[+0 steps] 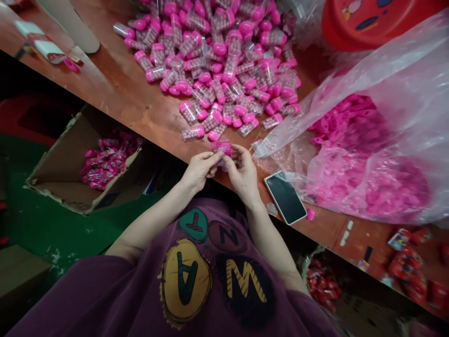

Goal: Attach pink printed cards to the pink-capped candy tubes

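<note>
My left hand (199, 169) and my right hand (243, 172) meet at the near edge of the brown table (119, 89). Both pinch one small pink item (220, 148), which looks like a pink label or wrapper on a little tube; the fingers hide most of it. Just beyond my hands lies a big heap of clear tubes with pink caps (217, 61), filled with pink candy. The nearest loose tube (192, 133) lies a short way ahead of my left hand.
A large clear plastic bag of pink parts (365, 159) lies at the right. A black phone (285, 197) rests by my right wrist, a pink cap (310, 215) beside it. A cardboard box with pink packs (63, 164) stands on the green floor, left. A red tub (365, 21) sits far right.
</note>
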The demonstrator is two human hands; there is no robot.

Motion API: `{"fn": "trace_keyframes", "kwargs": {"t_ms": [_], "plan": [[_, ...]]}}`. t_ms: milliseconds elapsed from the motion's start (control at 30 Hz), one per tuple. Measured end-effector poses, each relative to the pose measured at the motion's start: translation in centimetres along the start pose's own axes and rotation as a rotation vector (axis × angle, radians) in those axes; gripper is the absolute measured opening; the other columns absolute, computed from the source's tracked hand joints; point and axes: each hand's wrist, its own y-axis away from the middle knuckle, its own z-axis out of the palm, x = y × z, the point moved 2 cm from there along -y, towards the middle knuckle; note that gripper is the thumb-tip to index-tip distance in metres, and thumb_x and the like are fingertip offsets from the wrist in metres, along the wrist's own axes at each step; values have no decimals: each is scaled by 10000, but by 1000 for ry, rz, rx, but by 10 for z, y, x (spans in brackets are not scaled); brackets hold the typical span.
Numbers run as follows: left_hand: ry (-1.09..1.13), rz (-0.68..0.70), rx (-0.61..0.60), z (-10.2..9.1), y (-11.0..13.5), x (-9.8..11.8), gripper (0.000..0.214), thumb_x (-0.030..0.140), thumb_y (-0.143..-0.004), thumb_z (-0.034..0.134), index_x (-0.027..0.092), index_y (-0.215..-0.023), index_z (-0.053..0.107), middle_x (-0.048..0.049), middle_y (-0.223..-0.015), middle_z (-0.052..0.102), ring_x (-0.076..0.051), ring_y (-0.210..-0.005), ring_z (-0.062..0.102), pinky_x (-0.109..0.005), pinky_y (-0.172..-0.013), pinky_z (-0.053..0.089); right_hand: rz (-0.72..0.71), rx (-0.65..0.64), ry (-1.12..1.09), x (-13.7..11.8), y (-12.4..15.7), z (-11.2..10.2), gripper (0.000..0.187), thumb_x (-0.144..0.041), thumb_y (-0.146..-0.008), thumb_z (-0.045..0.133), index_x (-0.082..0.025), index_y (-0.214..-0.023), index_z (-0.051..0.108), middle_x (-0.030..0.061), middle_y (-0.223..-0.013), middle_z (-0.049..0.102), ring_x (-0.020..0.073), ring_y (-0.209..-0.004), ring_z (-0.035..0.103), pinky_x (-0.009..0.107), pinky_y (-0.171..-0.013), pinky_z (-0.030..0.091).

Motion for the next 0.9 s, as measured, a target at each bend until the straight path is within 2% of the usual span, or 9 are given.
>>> {"fn": "trace_keyframes", "kwargs": {"t_ms": [100,200,333,433,500,600,700,767,900], "plan": [[3,-70,-58,0,-4,-2,350,371,-726,939,113,-714,703,7,-591,571,-44,-470,454,-173,-419,242,47,-43,-302,10,-7,9,289,-451,-986,644,-213,-1149,644,47,-1010,730,163,-892,692,313,-850,588],[-35,-38,5,-17,-6,3,330,330,-683,952,102,-663,714,4,-539,549,-49,-477,459,-175,-438,272,41,-113,-283,10,-17,17,270,-429,-985,647,-214,-1147,668,22,-934,732,150,-818,676,301,-802,575],[-45,118,254,-56,-4,19,310,319,-669,955,105,-650,731,7,-522,556,-45,-465,449,-180,-433,277,-102,-89,60,-13,-41,36,344,-407,-1087,474,-193,-1245,690,88,-1109,781,203,-994,722,363,-950,565],[-3,230,439,-83,-1,35,318,306,-635,977,116,-645,722,9,-524,578,-49,-451,464,-178,-423,295,-107,-211,423,-38,-64,68,443,-410,-1133,381,-191,-1422,635,124,-1200,788,249,-1065,736,389,-977,550],[20,268,503,-97,0,45,341,307,-615,995,124,-647,710,11,-533,594,-52,-446,480,-178,-421,321,-65,-312,653,-50,-73,90,519,-490,-1139,365,-194,-1507,579,144,-1159,789,277,-1026,740,393,-927,553],[12,319,539,-112,2,56,352,338,-648,991,138,-680,703,17,-552,610,-53,-447,490,-172,-425,342,-96,-369,870,-60,-67,107,608,-613,-1110,373,-189,-1477,607,205,-1223,734,325,-1073,723,415,-916,537],[-17,360,581,-122,1,55,349,348,-693,971,154,-674,681,25,-541,602,-57,-443,480,-170,-412,312,-161,-393,953,-56,-47,103,563,-619,-1084,450,-230,-1453,622,218,-1304,662,352,-1148,689,443,-948,520],[-42,378,604,-122,-1,50,338,346,-725,956,162,-673,677,31,-530,586,-63,-445,469,-175,-408,294,-179,-426,982,-52,-36,94,463,-497,-1103,469,-236,-1456,615,215,-1325,637,355,-1180,673,459,-972,514],[-151,569,562,-91,-3,45,329,346,-837,895,190,-676,654,36,-591,580,-82,-521,483,-194,-493,396,-162,-475,997,-51,-36,69,515,-165,-1047,408,-139,-1552,511,253,-1401,606,342,-1159,678,496,-996,533]]}}
